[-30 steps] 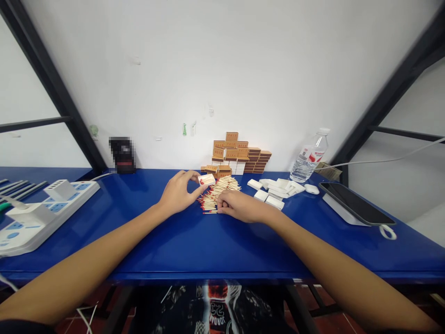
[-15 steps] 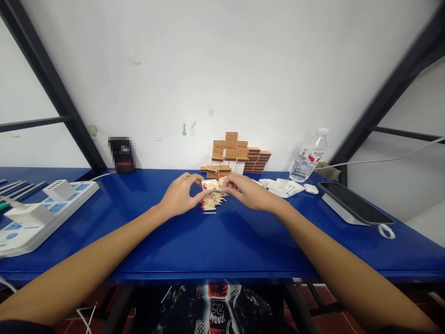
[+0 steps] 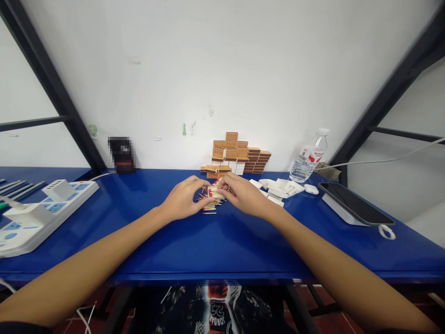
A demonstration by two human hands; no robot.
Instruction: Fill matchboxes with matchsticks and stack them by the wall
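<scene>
The tray (image 3: 213, 192) dipped, left hand (image 3: 183, 198) pinching it, right hand (image 3: 244, 197) at its edge, grip unclear, table rim (image 3: 208, 275) well apart.

Looks like wood in the matches (image 3: 210, 207) below the grip of the left hand (image 3: 182, 198), smooth card in the tray (image 3: 219, 197) within it, matt cardboard in the matchboxes (image 3: 239, 153) beyond; gleams glossy (faintly reflective) across the tabletop (image 3: 208, 246) beneath.

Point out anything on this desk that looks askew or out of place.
A single match lies apart, in front of the loose match heap. To the right, the white box pieces lie jumbled at odd angles, unlike the mostly orderly matchbox stack.
</scene>
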